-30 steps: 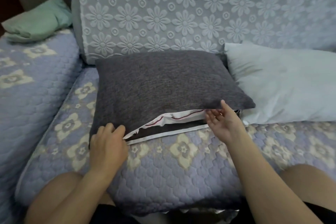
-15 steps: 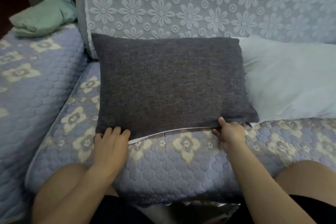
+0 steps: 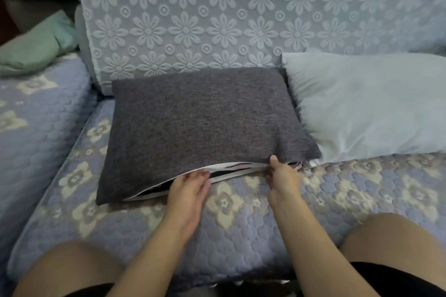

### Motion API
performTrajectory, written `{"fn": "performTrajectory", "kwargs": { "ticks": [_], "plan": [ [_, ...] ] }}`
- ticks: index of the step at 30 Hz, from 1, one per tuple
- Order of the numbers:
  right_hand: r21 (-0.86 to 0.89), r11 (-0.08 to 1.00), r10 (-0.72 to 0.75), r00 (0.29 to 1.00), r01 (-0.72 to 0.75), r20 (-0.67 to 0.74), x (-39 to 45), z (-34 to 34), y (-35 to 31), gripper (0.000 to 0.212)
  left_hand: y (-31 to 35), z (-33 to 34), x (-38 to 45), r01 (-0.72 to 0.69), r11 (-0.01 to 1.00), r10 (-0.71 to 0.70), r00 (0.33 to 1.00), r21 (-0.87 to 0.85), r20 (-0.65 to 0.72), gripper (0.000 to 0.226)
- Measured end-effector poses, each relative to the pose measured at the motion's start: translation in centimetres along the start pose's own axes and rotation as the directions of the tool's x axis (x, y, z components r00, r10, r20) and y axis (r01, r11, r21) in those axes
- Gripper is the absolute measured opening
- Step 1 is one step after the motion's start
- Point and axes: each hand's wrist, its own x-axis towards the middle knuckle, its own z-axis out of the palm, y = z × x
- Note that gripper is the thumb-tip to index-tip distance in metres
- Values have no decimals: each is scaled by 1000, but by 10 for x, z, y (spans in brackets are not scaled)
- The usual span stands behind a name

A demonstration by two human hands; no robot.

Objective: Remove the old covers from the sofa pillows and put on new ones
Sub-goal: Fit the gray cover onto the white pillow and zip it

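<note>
Head view: the dark grey pillow (image 3: 205,128) is lying flat on the quilted sofa seat (image 3: 241,236), its open edge (image 3: 231,170) facing you. Your left hand (image 3: 190,188) is resting loosely at the gap, fingers relaxed; your right hand (image 3: 282,176) is pinching the cover's edge. Spread the opening wide, then draw the insert out evenly. No readable labels or writing.

Covered pillow (image 3: 200,125) lies on the sofa seat (image 3: 241,229), bare pillow (image 3: 371,103) at its right.

Coarse matt woven grey pillow cover (image 3: 205,118); quilted cloth sofa seat (image 3: 241,231).
</note>
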Motion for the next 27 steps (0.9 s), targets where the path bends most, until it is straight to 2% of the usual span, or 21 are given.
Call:
{"fn": "performTrajectory", "kwargs": {
  "ticks": [3, 5, 6, 8, 11, 13, 15, 17, 19, 23, 25, 27],
  "plan": [
    [69, 997, 34, 998, -37, 54, 12, -8, -16, 5, 28, 26, 30, -71, 918, 44, 996, -391, -78, 20],
    [140, 989, 31, 996, -43, 84, 25, -14, -33, 24, 49, 33, 49, -129, 843, 83, 990, -523, -111, 29],
    [168, 985, 21, 996, -36, 87, 29, -19, -38, 31, 54, 34, 57, -138, 852, 88, 989, -505, -121, 36],
    [188, 982, 3, 993, -25, 119, 36, -26, -41, 35, 52, 27, 63, -133, 926, 90, 987, -354, -136, 45],
    [25, 999, -29, 987, 26, 159, 30, -27, -28, 4, 44, -3, 53, -55, 959, 19, 992, -279, -128, 52],
    [-105, 989, -89, 983, 107, 159, 30, -25, -12, 33, 49, -25, 46, -91, 961, 30, 973, -260, -228, 44],
    [-170, 971, -139, 977, 166, 163, 26, -23, -2, 40, 62, -41, 47, -138, 949, 47, 950, -282, -309, 30],
    [-204, 959, -170, 974, 199, 152, 25, -22, 1, 37, 77, -46, 49, -205, 899, 92, 952, -387, -291, 26],
    [-233, 957, -145, 980, 174, 139, 27, -23, 1, 38, 87, -37, 50, -254, 856, 129, 948, -449, -291, 28],
    [-172, 979, -79, 985, 105, 151, 30, -20, -7, 27, 95, -32, 64, -327, 867, 182, 910, -377, -372, 35],
    [-155, 984, -67, 989, 87, 132, 33, -17, -9, 19, 98, -35, 73, -334, 855, 161, 898, -396, -409, 42],
    [-134, 988, -58, 991, 74, 121, 35, -17, -9, 21, 93, -39, 79, -328, 838, 128, 895, -435, -428, 45]
  ]
}}
